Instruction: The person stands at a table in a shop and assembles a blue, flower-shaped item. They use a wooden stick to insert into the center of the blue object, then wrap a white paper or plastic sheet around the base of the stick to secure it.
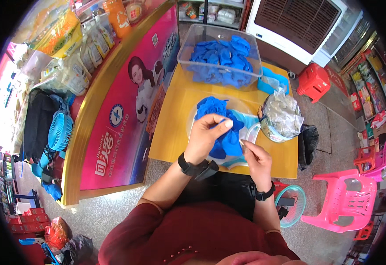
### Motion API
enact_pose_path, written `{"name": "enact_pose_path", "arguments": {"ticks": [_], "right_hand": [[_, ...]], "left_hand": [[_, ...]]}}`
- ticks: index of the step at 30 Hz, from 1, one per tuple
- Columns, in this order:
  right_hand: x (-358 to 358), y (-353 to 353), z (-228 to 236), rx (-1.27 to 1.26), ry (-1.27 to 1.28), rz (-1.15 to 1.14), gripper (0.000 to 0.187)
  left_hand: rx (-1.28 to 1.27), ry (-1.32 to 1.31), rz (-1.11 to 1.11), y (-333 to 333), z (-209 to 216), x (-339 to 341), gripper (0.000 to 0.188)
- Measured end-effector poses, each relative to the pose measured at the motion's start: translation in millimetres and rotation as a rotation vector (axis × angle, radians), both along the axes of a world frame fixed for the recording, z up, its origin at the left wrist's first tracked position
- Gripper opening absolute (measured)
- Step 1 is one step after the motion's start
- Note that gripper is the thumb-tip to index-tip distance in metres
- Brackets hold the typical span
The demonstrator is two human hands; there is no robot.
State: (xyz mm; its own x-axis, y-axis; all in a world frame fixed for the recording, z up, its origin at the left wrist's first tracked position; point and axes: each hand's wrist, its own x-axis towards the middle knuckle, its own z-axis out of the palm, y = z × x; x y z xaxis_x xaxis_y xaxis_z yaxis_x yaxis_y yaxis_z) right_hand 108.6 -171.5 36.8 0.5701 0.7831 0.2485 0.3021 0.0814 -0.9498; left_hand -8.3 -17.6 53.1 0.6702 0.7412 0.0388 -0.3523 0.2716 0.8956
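Note:
My left hand (205,138) pinches the upper part of a crumpled blue fabric piece (232,140) between thumb and fingers. My right hand (257,161) is closed at the fabric's lower right edge, its fingertips pressed together on what looks like a small pale end. Both hands are over a shallow translucent container (245,106) on the yellow table (175,126). More bunched blue fabric (210,107) lies in it, partly hidden by my left hand. Beside the right hand, a white and light-blue rounded item (251,131) shows; its kind is unclear.
A large clear bin (186,57) of blue fabric pieces stands at the table's far end. A light-blue basket (274,80) and a tub with crumpled clear plastic (282,112) are on the right. A pink counter (109,145) borders the left; a pink chair (345,198) stands right.

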Motion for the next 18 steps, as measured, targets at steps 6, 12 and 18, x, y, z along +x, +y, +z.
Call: {"name": "enact_pose_path", "arguments": {"ticks": [6,12,18], "right_hand": [[5.7,1.1,9.0,-0.020,-0.266,0.011,0.021],[-8.2,5.3,3.0,0.047,0.001,-0.067,0.020],[-3.4,0.1,3.8,0.003,0.047,-0.032,0.022]], "left_hand": [[0.463,0.142,-0.019,5.5,-3.3,-4.6,0.006],[0.119,0.126,-0.014,-6.2,25.8,-13.8,0.023],[0.146,0.019,0.094,-1.1,15.9,-17.0,0.020]]}}
